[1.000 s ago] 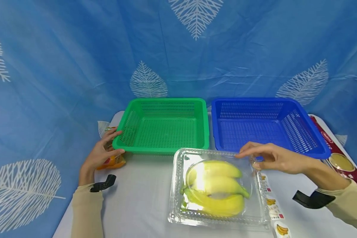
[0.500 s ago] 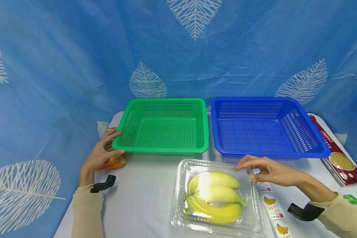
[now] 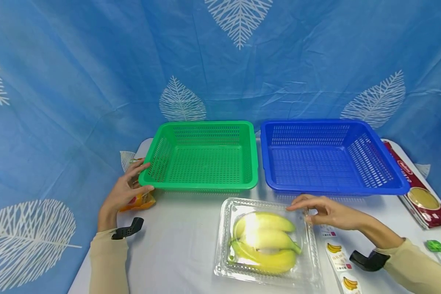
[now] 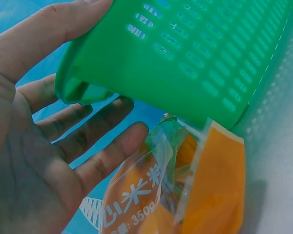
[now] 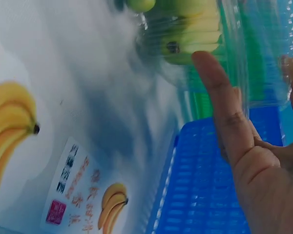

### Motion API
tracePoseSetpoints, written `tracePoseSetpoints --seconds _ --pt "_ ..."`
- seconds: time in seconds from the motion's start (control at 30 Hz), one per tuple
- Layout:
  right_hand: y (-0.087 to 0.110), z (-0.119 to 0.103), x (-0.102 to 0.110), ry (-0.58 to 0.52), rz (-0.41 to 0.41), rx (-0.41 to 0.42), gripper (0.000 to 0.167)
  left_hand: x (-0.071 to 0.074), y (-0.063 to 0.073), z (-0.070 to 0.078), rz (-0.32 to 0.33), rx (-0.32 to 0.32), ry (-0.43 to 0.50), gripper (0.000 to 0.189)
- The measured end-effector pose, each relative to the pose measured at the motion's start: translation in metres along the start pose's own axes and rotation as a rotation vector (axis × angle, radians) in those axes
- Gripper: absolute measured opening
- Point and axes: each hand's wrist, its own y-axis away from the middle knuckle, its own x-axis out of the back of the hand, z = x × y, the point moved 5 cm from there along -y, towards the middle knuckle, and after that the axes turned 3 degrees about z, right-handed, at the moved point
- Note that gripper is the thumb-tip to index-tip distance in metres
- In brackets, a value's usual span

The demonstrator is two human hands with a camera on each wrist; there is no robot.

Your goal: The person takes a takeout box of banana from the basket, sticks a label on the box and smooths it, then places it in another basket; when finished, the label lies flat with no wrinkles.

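In the head view, my right hand pinches the far right corner of a clear plastic clamshell box, with several bananas inside. In the right wrist view, a straight finger lies against the clear wall and another hand part is on its far side. My left hand touches the near left corner of a green basket, thumb on its wall and the other fingers loose beyond the rim. Beside those fingers stands an orange printed food bag, marked 350g, partly hidden in the head view.
A blue basket stands right of the green one. At far right lie a dark red packet and a small green-topped item. A strip of banana labels lies beside the box on the white table.
The box and my right hand have come nearer to me and slightly left, away from the blue basket's near edge. My left hand has stayed at the green basket.
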Motion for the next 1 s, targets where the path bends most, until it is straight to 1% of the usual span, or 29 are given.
tracePoseSetpoints --seconds 0.17,0.3,0.6,0.7,0.8,1.0 --pt "-0.001 0.007 0.002 -0.016 -0.002 -0.016 0.043 -0.002 0.0 0.0 -0.003 -0.009 0.016 0.074" --pt "-0.004 0.011 0.003 -0.036 -0.015 -0.033 0.043 -0.002 0.0 0.0 0.0 -0.01 0.011 0.073" --pt "-0.01 0.014 0.005 -0.144 -0.046 -0.081 0.044 0.0 0.001 -0.001 -0.001 -0.01 -0.009 0.074" --pt "-0.01 0.014 0.005 -0.167 -0.056 -0.082 0.045 -0.001 0.001 0.0 -0.004 -0.008 -0.006 0.074" --pt "-0.01 0.017 0.005 -0.164 -0.053 -0.107 0.044 -0.001 0.001 0.001 -0.003 -0.01 -0.008 0.074" --pt "-0.011 0.015 0.005 -0.169 -0.072 -0.058 0.045 0.0 0.001 0.0 -0.003 -0.014 -0.006 0.074"
